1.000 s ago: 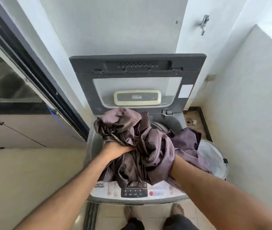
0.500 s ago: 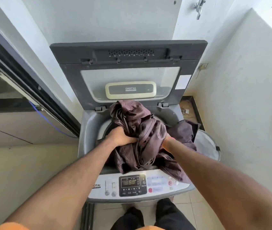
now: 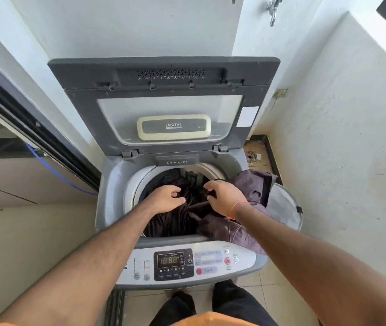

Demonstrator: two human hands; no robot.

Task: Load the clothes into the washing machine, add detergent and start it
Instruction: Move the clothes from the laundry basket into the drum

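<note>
The grey top-loading washing machine [image 3: 111,184] stands with its lid [image 3: 163,102] raised. A bundle of dark purple-brown clothes [image 3: 175,220] lies in the drum. Part of it hangs over the right rim and front right corner [image 3: 234,234]. My left hand [image 3: 166,198] rests on the cloth at the drum's centre, fingers loosely apart. My right hand [image 3: 225,196] lies on the cloth just to its right, fingers bent and spread, an orange thread on the wrist. A drawer marked Detergent [image 3: 176,161] sits closed at the drum's back edge. The control panel [image 3: 175,264] shows a lit display.
A white mesh laundry basket [image 3: 283,205] stands against the machine's right side, partly under the hanging cloth. White walls close in on the right and behind. A sliding door frame [image 3: 34,128] and a blue cable [image 3: 53,170] are at the left. A floor drain [image 3: 252,156] lies behind the basket.
The clothes bundle, held up above the machine by both hands, has gone down into the drum. Both hands have loosened and now lie on top of it.
</note>
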